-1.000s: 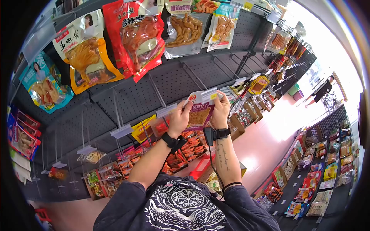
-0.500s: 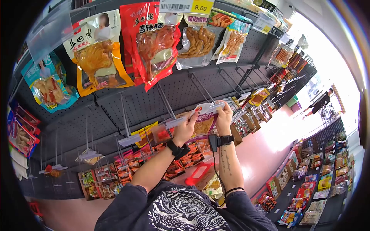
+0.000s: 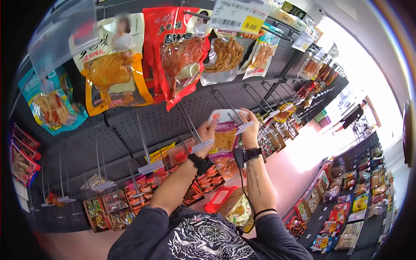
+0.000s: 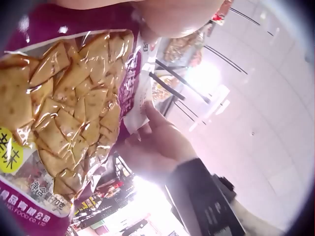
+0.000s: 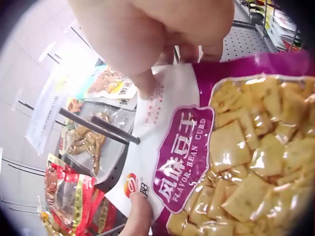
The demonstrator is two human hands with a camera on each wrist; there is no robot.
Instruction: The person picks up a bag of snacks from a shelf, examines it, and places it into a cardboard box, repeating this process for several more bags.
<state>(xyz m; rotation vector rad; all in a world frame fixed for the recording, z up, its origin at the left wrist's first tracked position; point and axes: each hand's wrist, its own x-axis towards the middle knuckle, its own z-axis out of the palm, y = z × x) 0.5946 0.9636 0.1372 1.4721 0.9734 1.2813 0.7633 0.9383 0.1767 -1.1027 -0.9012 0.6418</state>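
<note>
Both hands hold a purple and white bag of bean curd (image 3: 224, 139) upright by its white top, in front of the dark pegboard shelf. My left hand (image 3: 207, 132) pinches the top's left corner, its thumb (image 5: 139, 214) on the front. At the right corner, my right hand (image 3: 250, 128) grips with thumb and fingers. A metal hook (image 5: 106, 129) with two prongs meets the white top in the right wrist view, one prong's end at the middle of it. Close by the right fingers is a clear price-tag holder (image 3: 245, 127).
Bagged meats hang above, among them a red bag (image 3: 180, 56) and an orange-edged bag (image 3: 113, 69). A price tag (image 3: 238, 17) juts out at the top. Bare hooks (image 3: 143, 143) project at left. Boxes of red packets (image 3: 208, 177) stand below. A person (image 3: 353, 115) is far down the aisle.
The head view has shifted, bringing a price tag into the top. The bag's white top shows more fully, and the tag holder now sits lower, by the right hand. Both hands keep their hold.
</note>
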